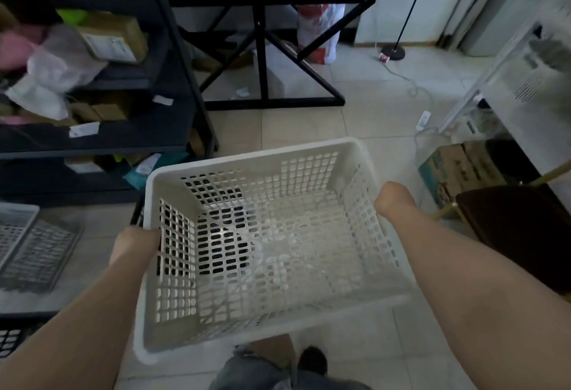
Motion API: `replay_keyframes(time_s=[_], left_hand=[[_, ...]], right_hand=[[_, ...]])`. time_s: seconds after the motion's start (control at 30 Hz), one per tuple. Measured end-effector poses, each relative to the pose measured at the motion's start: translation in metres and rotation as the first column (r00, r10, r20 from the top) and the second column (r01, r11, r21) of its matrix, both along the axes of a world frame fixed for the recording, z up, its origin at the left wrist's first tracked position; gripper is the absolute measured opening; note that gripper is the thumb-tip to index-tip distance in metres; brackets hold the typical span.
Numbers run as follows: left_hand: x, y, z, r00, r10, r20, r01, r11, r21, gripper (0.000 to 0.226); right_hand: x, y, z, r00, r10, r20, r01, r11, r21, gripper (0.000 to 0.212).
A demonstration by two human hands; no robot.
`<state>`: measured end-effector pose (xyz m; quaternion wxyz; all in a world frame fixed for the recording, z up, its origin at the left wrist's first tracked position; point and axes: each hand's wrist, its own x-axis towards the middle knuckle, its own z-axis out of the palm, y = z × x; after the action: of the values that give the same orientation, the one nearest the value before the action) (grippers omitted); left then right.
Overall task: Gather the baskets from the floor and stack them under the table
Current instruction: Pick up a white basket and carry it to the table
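Pale floor tiles (355, 117) stretch toward a black-framed table (272, 0). Above them a white lattice basket (265, 235) hangs upright, mouth up, long axis running away, left hand (136, 244) and right hand (394, 199) gripping its side rims.

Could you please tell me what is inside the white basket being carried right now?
Nothing: the basket is empty, and its slotted floor shows bare. The left hand and right hand hold its sides, with the fingers hidden outside the walls.
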<state>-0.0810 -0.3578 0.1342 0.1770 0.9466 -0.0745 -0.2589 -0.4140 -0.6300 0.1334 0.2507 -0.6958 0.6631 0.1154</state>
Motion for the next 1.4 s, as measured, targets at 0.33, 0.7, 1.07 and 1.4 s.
replay_keyframes(time_s=[0.33,0.7,1.07,1.4], left_hand=[[0.049,-0.197,-0.020,0.999,0.000,-0.047,0.000,1.000,-0.005,0.024],[0.105,-0.419,-0.031,0.975,0.207,-0.079,-0.208,0.978,-0.005,0.026],[0.144,-0.564,-0.060,0.805,0.578,-0.131,-0.583,0.813,0.006,0.029],[0.239,-0.653,-0.190,0.644,0.743,-0.182,-0.743,0.664,0.078,0.015]], right_hand=[[0.053,-0.203,-0.003,0.995,0.053,-0.089,-0.055,0.998,-0.018,0.018],[0.158,-0.470,-0.021,0.976,0.199,-0.092,-0.199,0.980,0.013,0.034],[0.338,-0.691,-0.051,0.890,0.454,-0.025,-0.450,0.888,0.094,0.031],[0.531,-0.797,-0.193,0.751,0.659,-0.039,-0.649,0.748,0.141,0.031]])
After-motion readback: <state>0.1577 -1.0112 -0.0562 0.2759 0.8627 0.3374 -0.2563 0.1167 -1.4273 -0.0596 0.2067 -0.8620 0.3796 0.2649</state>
